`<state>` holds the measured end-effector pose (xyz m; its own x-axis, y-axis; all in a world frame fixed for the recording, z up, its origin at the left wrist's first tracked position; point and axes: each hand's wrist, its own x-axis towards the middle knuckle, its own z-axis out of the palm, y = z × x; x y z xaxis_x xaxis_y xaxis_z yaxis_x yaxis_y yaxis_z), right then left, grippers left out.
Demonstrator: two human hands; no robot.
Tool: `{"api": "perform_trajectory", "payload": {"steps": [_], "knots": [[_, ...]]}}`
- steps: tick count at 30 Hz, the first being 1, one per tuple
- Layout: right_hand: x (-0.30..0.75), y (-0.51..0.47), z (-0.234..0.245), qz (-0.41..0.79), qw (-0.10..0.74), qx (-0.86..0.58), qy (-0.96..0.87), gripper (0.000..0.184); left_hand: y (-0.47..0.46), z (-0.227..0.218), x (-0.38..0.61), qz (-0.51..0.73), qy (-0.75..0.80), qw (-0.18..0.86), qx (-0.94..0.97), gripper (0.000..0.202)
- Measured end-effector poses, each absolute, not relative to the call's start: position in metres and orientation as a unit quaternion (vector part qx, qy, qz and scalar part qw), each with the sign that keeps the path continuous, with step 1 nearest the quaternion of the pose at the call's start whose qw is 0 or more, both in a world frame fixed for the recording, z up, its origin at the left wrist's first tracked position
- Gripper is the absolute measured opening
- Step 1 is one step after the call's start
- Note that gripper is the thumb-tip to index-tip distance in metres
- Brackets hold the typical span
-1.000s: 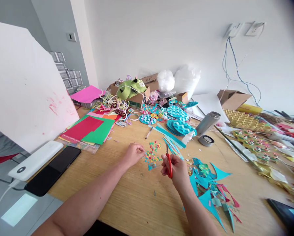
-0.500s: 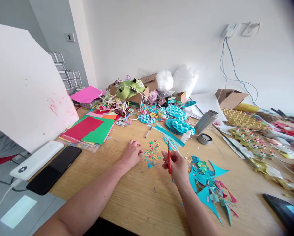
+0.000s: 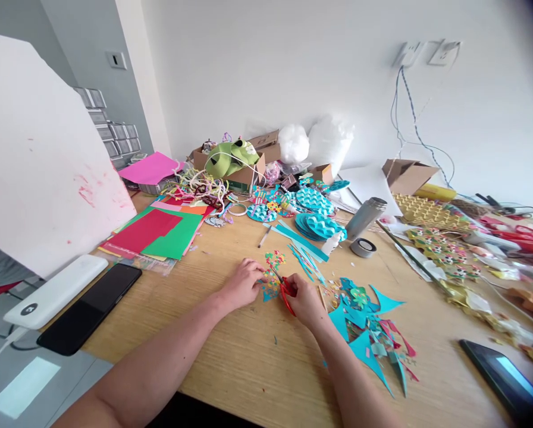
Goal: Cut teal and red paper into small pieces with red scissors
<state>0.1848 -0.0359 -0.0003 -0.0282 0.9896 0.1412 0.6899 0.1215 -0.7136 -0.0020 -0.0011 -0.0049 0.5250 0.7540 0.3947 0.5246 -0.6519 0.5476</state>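
Note:
My right hand (image 3: 306, 300) is closed round the red handles of a pair of scissors (image 3: 287, 295). The blades point up and left, over a small heap of coloured paper bits (image 3: 273, 259). On the left side of that heap rests my left hand (image 3: 245, 282), its fingers bent and drawn together near the blade tips. Whatever lies between those fingertips is too small to make out. Turquoise paper offcuts (image 3: 368, 353) spread out to the right of my right wrist, with red scraps among them.
Behind the hands are paper strips (image 3: 303, 244), a glue bottle (image 3: 332, 243), turquoise wavy discs (image 3: 320, 226), a metal flask (image 3: 366, 218) and a tape roll (image 3: 363, 248). Coloured sheets (image 3: 172, 235), a black phone (image 3: 90, 309) and a white power bank (image 3: 56, 291) lie left. Another phone (image 3: 501, 377) is at right.
My right hand has turned the scissors from upright to slanting left and brought them down to the paper bits. My left hand stays beside the heap. The view has shifted slightly.

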Motion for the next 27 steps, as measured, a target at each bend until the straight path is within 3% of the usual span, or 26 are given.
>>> {"api": "perform_trajectory", "payload": {"steps": [13, 20, 27], "knots": [[0.183, -0.037, 0.006, 0.248, 0.408, -0.554, -0.682, 0.009, 0.001, 0.011, -0.002, 0.354, 0.433, 0.345, 0.754, 0.016], [0.18, -0.042, 0.014, 0.229, 0.449, -0.522, -0.688, 0.007, 0.004, 0.004, 0.003, 0.379, 0.396, 0.576, 0.606, 0.025], [0.178, -0.042, 0.012, 0.245, 0.463, -0.534, -0.664, 0.009, 0.001, 0.013, 0.002, 0.409, 0.399, 0.626, 0.531, 0.034]]}}
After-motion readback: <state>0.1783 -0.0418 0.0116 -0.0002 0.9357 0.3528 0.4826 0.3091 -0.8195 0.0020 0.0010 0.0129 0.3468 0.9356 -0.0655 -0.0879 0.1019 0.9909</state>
